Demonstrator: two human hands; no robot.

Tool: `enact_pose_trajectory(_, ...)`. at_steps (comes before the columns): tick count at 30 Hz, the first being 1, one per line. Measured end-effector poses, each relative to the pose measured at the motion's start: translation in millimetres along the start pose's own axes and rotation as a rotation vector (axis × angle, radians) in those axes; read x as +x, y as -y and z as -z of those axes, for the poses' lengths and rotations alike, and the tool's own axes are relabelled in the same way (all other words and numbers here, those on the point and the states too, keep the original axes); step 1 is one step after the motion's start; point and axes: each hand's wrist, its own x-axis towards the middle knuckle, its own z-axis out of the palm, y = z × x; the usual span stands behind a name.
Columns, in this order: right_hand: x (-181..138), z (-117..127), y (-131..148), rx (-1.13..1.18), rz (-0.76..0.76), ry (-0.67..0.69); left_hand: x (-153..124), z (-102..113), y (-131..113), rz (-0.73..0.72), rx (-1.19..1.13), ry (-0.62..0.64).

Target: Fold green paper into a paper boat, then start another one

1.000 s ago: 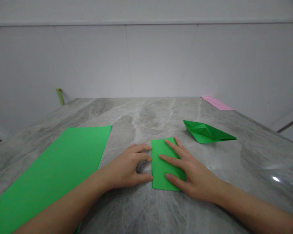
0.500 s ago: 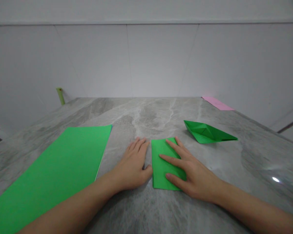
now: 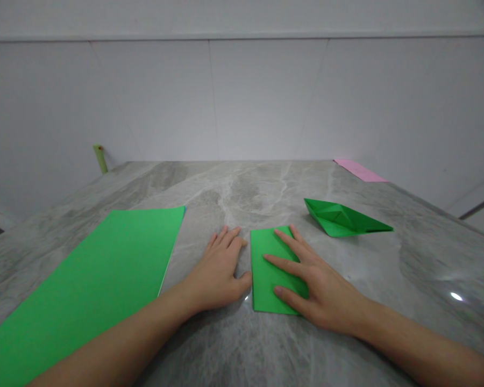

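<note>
Currently, the small sheet lies on the surface, partly under the spread right hand and just right of the left hand, long axis running near to far. The hands are apart, neither clamped; left-thumb contact is unclear.

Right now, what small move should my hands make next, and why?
Perhaps press the left hand along the left edge of the small green paper: the thumb lies beside that edge, while the right hand, spread over the paper, seems to steady it.
</note>
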Motion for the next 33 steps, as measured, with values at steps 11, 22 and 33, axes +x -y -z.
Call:
enact_pose_trajectory(11, 0.1, -0.7, -0.2, -0.026, -0.001, 0.002, 0.5, -0.9, 2.0, -0.04, -0.032, -0.033)
enact_pose_trajectory(22, 0.1, -5.7, 0.1, -0.023, -0.033, -0.038, -1.2, 0.7, -1.4, 0.002, -0.047, -0.041)
enact_pose_trajectory(33, 0.8, -0.5, -1.4, 0.014, 0.024, -0.001, -1.2, 3.9, 0.3, -0.026, -0.043, -0.035)
